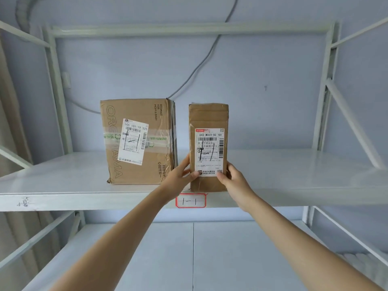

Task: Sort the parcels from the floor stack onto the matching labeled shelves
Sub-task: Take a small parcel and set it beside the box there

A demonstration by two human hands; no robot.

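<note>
A narrow brown cardboard parcel [207, 120] stands upright on the white upper shelf [294, 175], its white shipping label marked "1-1" by hand facing me. My left hand [178, 175] holds its lower left edge and my right hand [233, 177] holds its lower right edge, thumbs on the label. A larger brown box [136, 141], also marked "1-1" on its label, stands on the same shelf just to the left. A red-bordered tag reading "1-1" [191, 201] is stuck on the shelf's front edge below the narrow parcel.
White metal uprights [56, 91] and a diagonal brace [352, 122] frame the shelf bay. A grey cable [201, 61] runs down the wall behind the boxes. A lower shelf [189, 255] lies beneath my arms.
</note>
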